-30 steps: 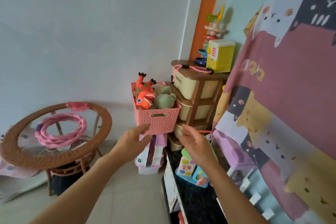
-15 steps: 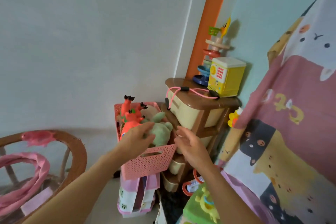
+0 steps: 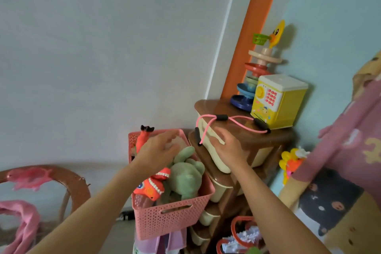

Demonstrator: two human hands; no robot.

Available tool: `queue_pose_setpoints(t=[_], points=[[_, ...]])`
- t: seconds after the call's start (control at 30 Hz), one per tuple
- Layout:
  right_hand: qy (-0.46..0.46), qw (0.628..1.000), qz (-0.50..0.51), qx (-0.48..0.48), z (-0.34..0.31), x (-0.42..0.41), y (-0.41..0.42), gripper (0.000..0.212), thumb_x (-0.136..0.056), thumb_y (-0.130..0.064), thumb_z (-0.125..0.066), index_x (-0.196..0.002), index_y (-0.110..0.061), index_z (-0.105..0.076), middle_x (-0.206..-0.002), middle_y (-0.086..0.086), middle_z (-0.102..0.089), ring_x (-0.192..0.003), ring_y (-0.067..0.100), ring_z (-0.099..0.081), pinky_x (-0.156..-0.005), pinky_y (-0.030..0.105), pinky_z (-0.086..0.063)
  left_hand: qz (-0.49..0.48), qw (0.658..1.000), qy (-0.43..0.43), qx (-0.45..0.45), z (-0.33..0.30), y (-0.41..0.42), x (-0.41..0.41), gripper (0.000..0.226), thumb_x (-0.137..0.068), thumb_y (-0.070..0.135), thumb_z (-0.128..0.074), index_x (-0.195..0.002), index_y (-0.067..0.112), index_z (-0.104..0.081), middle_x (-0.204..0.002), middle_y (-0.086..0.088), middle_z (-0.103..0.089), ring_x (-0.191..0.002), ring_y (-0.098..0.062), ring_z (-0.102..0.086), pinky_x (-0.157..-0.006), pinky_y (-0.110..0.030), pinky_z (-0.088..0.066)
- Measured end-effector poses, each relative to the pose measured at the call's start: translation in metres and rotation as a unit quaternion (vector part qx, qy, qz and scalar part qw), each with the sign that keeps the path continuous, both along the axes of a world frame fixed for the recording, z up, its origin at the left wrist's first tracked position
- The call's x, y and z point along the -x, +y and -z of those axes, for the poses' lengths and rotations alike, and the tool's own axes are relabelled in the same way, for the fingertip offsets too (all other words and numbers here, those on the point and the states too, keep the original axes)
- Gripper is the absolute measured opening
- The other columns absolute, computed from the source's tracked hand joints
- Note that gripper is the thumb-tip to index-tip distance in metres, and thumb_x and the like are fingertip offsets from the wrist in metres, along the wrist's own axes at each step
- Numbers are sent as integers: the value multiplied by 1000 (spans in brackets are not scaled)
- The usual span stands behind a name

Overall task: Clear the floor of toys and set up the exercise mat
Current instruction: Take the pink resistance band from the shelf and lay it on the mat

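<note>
Head view, looking at the corner of the room: the pink basket [image 3: 171, 215] sits low in the centre of the frame, packed with toys, a green plush [image 3: 185, 177] on its right side and an orange toothy toy [image 3: 151, 186] on its left. The left hand [image 3: 158, 150] reaches in over the basket from the lower left, fingers relaxed and spread over the toys, gripping nothing that I can make out. The right hand [image 3: 226, 146] is up just right of centre, fingers straight and apart, in front of the brown drawer unit [image 3: 247, 142], right beside the dangling pink resistance band [image 3: 208, 128] that lies across the unit's top. Upper right on that top stand a yellow toy safe [image 3: 278, 103] and a stacked ball tower [image 3: 259, 68]. At the lower left edge there is a wicker table rim [image 3: 72, 179]; a cat-print blanket [image 3: 350, 171] fills the right edge.
</note>
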State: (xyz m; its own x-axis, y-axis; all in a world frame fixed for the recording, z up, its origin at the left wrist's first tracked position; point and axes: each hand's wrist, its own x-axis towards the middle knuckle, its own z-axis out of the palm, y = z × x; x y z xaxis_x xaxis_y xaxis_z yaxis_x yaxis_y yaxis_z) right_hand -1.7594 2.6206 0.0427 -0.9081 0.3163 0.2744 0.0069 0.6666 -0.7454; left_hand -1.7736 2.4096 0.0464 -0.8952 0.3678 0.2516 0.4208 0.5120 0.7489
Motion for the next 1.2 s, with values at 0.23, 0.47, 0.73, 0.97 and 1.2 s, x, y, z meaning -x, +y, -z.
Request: queue_pose_setpoints(t=[0.23,0.47,0.73,0.97,1.2], points=[[-68,984,108,-120,-6,88,41,63,-86,-47,-50,-140,-19,-35,-146,8,-36,-137,27,-28,-112,48,-22,-48,999,-2,6,-4,15,30,45,-91,19,-50,-136,20,-44,-136,2,-52,-124,-12,-48,-102,-22,-33],[-231,945,109,-206,7,136,71,72,-82,-70,-32,-144,-33,-25,-155,13,-12,-142,38,-4,-108,62,3,-97,995,8,24,5,20,36,40,-90,14,-51,-128,26,-53,-113,15,-57,-107,-9,-54,-77,-7,-34],[-143,952,90,-255,14,151,73,43,-83,-53,-52,-107,-17,-52,-120,18,-48,-113,42,-43,-97,49,-31,-134,988,-47,69,17,15,37,42,-92,17,-50,-134,21,-47,-131,-1,-56,-119,-18,-53,-101,-36,-40],[95,981,-31,-169,14,139,55,15,-88,-23,-57,-84,-10,-52,-85,10,-56,-80,30,-55,-70,37,-42,-153,984,-58,66,26,5,32,42,-93,16,-49,-135,19,-46,-133,0,-54,-121,-16,-51,-102,-28,-38],[98,962,-158,200,21,126,4,33,-92,-4,-46,-120,-18,-53,-94,13,-64,-81,25,-62,-68,37,-51,-224,969,-93,55,46,-28,8,41,-93,21,-49,-134,20,-46,-129,3,-56,-115,-9,-51,-100,-28,-39]])
